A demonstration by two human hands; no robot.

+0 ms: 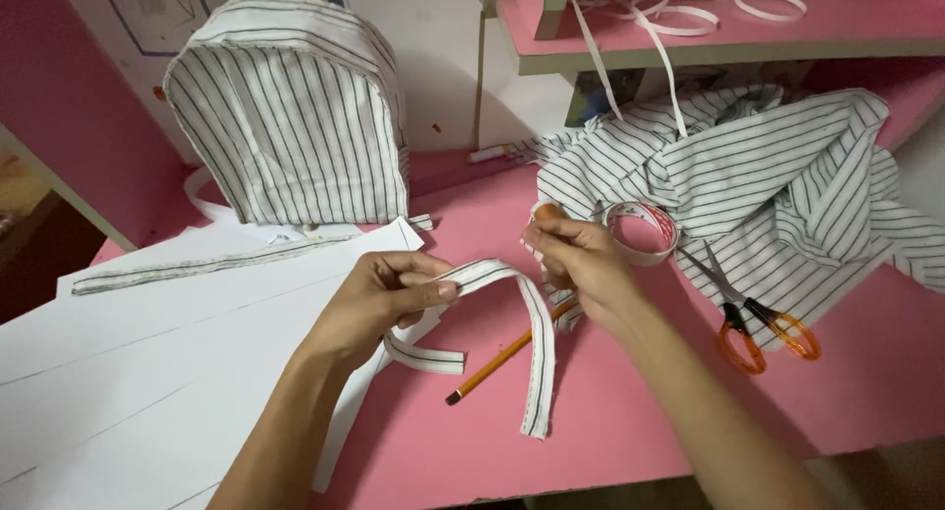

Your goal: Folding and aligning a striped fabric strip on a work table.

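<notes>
Pink desk [630, 412] fills my view. My left hand [379, 298] has its fingers closed on a striped fabric strip [536, 343] arching over mid-desk (one end dangling toward 6 o'clock). My right hand [581, 259] pinches something small, unclear. Scissors [753, 323] lie at 3 o'clock, a pencil [497, 362] beneath the strip.

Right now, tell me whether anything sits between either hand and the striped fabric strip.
Nothing does: the left hand already pinches the striped fabric strip, and the right hand touches its other side. The pencil lies underneath.
</notes>
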